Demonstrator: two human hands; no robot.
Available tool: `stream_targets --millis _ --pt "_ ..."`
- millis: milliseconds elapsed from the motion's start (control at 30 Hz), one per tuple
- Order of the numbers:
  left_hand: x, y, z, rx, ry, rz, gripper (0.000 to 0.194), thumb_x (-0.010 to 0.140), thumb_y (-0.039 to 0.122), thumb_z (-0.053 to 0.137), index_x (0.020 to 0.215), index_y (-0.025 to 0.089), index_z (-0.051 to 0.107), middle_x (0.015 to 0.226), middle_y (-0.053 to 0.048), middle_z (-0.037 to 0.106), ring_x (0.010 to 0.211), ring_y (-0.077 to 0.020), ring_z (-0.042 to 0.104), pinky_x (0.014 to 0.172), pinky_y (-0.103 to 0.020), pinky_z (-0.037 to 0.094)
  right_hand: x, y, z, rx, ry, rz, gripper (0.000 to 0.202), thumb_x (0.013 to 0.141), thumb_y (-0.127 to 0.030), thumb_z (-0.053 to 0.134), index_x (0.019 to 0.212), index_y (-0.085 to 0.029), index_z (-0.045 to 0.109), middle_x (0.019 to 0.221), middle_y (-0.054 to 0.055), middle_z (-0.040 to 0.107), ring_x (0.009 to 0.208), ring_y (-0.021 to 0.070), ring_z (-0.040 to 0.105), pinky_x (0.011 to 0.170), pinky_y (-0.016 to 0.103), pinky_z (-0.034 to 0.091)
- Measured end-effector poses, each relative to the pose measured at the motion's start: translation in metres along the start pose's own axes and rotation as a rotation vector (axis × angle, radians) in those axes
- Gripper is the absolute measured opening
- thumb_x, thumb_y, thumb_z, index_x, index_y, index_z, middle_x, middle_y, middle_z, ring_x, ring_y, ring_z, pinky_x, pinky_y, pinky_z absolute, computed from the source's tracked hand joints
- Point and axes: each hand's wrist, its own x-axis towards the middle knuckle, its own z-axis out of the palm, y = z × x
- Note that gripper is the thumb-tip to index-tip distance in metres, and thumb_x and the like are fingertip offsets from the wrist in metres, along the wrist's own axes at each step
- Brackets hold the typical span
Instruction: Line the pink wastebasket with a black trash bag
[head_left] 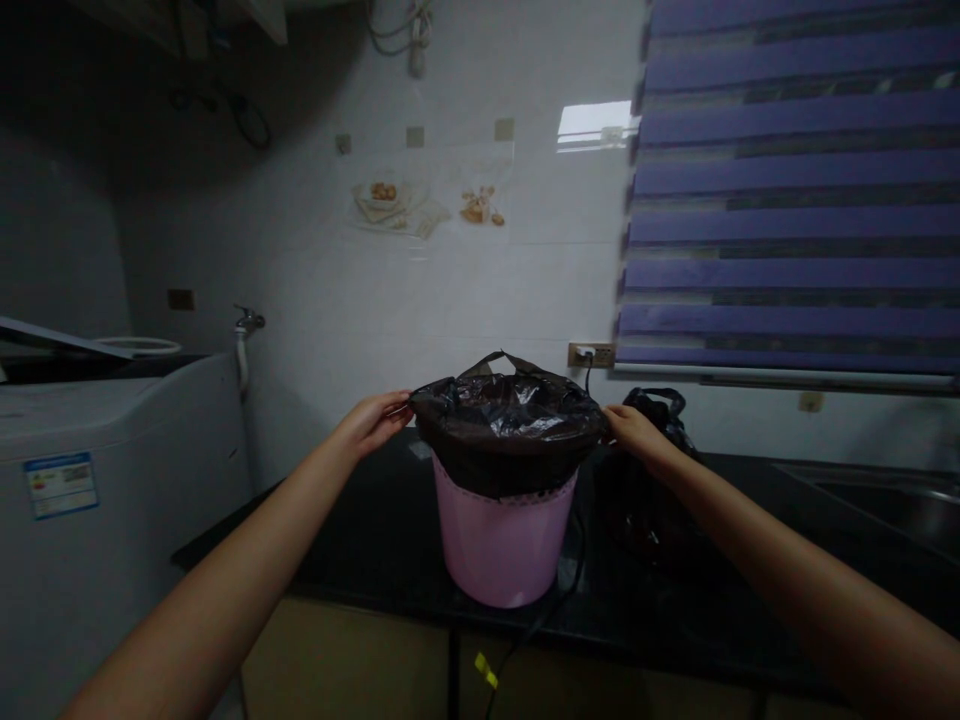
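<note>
A pink bin [506, 545] stands upright on the dark countertop. Its mouth is lined with a black trash bag [510, 460], whose edge is folded down over the outside of the rim. At the bag's left edge, my left hand [375, 420] pinches the plastic between thumb and fingers. My right hand [634, 432] grips the opposite edge of the bag, its fingertips partly hidden. A handle-like loop of the bag sticks up at the back of the rim. The bottom inside the bin is out of sight.
Behind my right forearm sits a filled black plastic bag [656, 500] on the countertop [360, 530]. A black cord [574, 570] with a yellow tag hangs over the front edge. A washing machine [150, 440] stands left, a sink [900, 500] right, a wall socket [592, 355] behind.
</note>
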Motion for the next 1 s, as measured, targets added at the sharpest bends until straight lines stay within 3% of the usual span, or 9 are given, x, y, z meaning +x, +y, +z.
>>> stream_targets --millis 367,767,900,1000 --pt "-0.003 -0.019 -0.013 -0.104 -0.068 -0.001 0.023 0.078 -0.006 0.051 0.086 0.010 0.066 0.074 -0.008 0.068 0.063 -0.0116 0.065 0.061 -0.018 0.054 -0.011 0.008 0.012 0.141 -0.001 0.059 0.030 0.088 -0.027 0.040 0.061 -0.016 0.049 0.055 0.001 0.047 0.051 0.0096 0.043 0.051 0.021 0.036" --pt "-0.011 -0.031 -0.016 -0.117 -0.127 0.001 0.024 0.080 -0.006 0.049 0.084 0.010 0.066 0.079 -0.007 0.069 0.065 -0.0097 0.064 0.063 -0.017 0.053 -0.011 0.020 0.018 0.280 -0.030 0.082 0.027 0.084 -0.033 0.041 0.064 -0.017 0.046 0.049 -0.003 0.042 0.044 0.0073 0.036 0.045 0.019 0.028" --pt "-0.014 -0.033 -0.016 -0.124 -0.127 -0.005 0.023 0.079 -0.006 0.049 0.082 0.009 0.066 0.081 -0.009 0.069 0.067 -0.0110 0.065 0.064 -0.018 0.053 -0.015 0.022 0.018 0.406 -0.014 0.133 0.021 0.082 -0.030 0.047 0.067 -0.017 0.048 0.052 -0.003 0.046 0.046 0.0073 0.041 0.047 0.019 0.033" --pt "-0.017 -0.033 -0.014 -0.136 -0.116 -0.012 0.023 0.078 -0.007 0.048 0.080 0.009 0.065 0.079 -0.008 0.069 0.067 -0.0105 0.065 0.064 -0.017 0.054 -0.018 0.017 0.018 0.575 -0.012 0.229 0.014 0.081 -0.020 0.047 0.067 -0.018 0.049 0.055 -0.001 0.049 0.049 0.0084 0.045 0.051 0.020 0.040"
